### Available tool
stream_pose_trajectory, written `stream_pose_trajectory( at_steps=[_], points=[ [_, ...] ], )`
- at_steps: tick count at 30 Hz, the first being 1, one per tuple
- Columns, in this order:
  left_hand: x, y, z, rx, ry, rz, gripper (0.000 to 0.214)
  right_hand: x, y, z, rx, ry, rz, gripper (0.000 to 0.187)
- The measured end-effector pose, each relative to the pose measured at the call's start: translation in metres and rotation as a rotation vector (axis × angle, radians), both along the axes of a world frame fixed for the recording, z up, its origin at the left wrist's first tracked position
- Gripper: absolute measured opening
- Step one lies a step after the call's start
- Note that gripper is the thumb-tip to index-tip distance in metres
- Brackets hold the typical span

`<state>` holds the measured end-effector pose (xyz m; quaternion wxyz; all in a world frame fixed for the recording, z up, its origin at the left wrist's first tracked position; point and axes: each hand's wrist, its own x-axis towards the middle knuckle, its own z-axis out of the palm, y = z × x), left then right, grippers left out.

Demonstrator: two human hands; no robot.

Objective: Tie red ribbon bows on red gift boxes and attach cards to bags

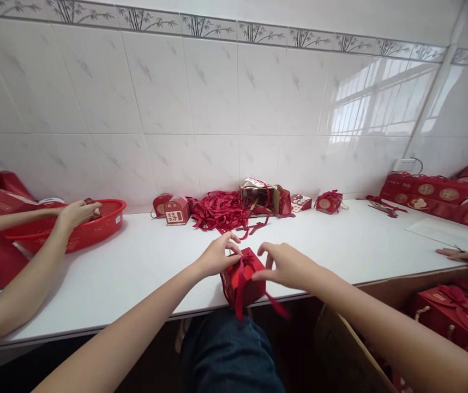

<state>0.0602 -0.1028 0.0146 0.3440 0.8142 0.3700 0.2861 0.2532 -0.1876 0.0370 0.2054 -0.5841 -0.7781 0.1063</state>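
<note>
A small red gift box (243, 284) sits at the near edge of the white table (148, 262). A red ribbon (240, 295) hangs down its front. My left hand (217, 255) pinches the ribbon at the box's top left. My right hand (285, 263) rests on the box's top right, fingers curled on the ribbon there. Both hands touch the box.
A pile of red ribbons (221, 210) and small red boxes (177, 210) lie by the tiled wall. Another person's hand (76, 212) reaches into a red basket (95, 224) at left. A third hand (459, 255) rests at right. A cardboard carton (381, 305) holds finished boxes.
</note>
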Motion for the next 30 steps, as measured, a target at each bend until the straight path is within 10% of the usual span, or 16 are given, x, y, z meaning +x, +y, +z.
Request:
stream_pose_trajectory(
  at_steps=[10,18,30],
  points=[
    [0.0,0.001,0.023,0.077,0.214,-0.065,0.031,-0.003,0.051,-0.026,0.036,0.405,0.177,0.028],
    [-0.002,0.013,0.027,0.11,0.39,-0.097,0.033,0.001,0.049,-0.046,0.401,-0.035,0.418,0.036],
    [-0.009,0.017,0.042,0.129,0.528,-0.208,0.014,-0.001,0.05,-0.056,0.32,0.06,0.468,0.029]
  ],
)
